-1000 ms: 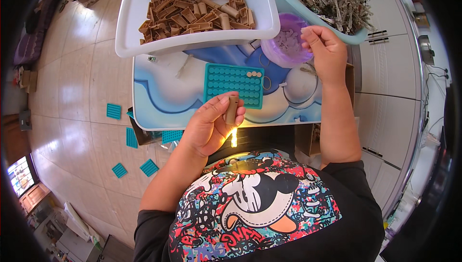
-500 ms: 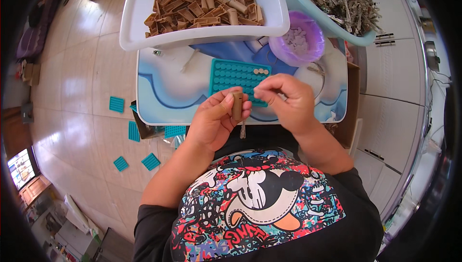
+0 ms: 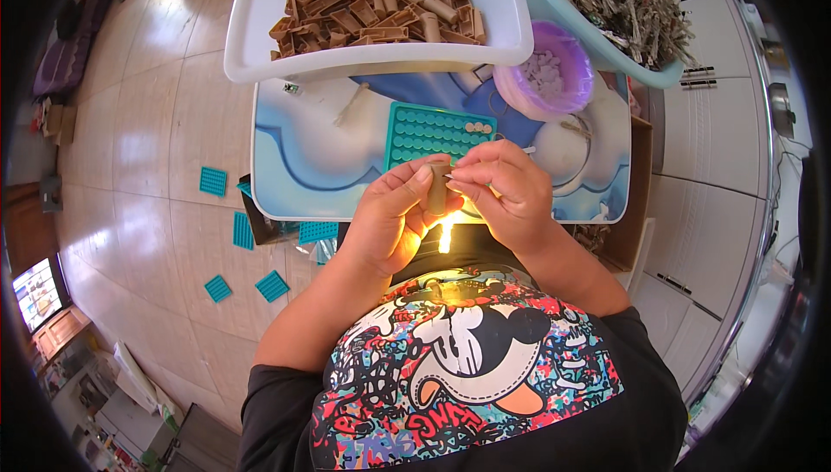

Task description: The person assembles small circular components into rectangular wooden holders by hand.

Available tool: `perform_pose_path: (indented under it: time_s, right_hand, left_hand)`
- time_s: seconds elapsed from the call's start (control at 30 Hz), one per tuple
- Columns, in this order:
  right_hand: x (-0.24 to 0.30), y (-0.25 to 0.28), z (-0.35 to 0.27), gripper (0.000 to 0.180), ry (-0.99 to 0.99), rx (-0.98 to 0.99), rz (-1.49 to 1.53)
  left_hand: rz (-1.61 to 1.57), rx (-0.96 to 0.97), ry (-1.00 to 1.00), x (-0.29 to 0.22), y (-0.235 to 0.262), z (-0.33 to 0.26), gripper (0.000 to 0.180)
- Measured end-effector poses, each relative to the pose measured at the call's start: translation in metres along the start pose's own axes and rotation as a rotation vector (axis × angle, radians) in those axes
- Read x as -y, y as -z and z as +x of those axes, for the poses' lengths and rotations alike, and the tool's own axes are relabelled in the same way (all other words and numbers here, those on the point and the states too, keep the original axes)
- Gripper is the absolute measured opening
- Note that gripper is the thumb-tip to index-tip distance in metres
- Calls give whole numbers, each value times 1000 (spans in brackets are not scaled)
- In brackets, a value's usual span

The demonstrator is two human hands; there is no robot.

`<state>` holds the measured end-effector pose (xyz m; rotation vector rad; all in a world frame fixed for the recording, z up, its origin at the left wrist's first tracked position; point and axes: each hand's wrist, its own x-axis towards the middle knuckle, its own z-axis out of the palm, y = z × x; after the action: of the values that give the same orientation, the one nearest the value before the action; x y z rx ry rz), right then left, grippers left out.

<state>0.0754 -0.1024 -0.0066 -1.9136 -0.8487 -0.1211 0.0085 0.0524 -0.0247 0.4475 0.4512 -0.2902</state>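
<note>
My left hand (image 3: 388, 216) grips an upright brown plastic cylinder casing (image 3: 438, 191) between thumb and fingers. Below it a bundle of string lights (image 3: 446, 235) hangs, glowing warm yellow and lighting my fingers and shirt. My right hand (image 3: 511, 193) is closed in a pinch against the casing's right side, near its top. A small dark tip shows between those fingertips and the casing, too small to name. Just beyond my hands a teal moulded tray (image 3: 415, 145) lies on the table, with a few pale round discs (image 3: 478, 127) in its far right corner.
A white tub (image 3: 381, 63) of brown casing parts stands at the table's far side. Right of it are a purple-lined bucket (image 3: 576, 82) with pale pieces and a light-blue basin (image 3: 597, 46) of wire bundles. Several teal trays (image 3: 272, 287) lie on the floor at left.
The string lights under the casing, unlit before, now glow. My right hand has moved left and down from above the tray to the casing. The view has shifted slightly.
</note>
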Motion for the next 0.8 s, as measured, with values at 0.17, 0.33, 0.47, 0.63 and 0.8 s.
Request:
perform_pose_path:
  time_s: [0.17, 0.33, 0.47, 0.63, 0.8]
  right_hand:
    - [1, 0, 0, 12, 18, -16, 10]
    - [2, 0, -1, 11, -8, -7, 0]
    - [0, -2, -1, 11, -3, 1, -15]
    - [1, 0, -1, 23, -2, 46, -72]
    - [-2, 3, -1, 22, 0, 29, 35]
  left_hand:
    - [36, 49, 24, -1, -2, -3, 34]
    - [49, 33, 18, 1, 1, -1, 33]
    - [51, 70, 20, 0, 2, -1, 33]
    - [67, 70, 32, 0, 0, 0, 36]
    - [27, 56, 60, -2, 1, -1, 36]
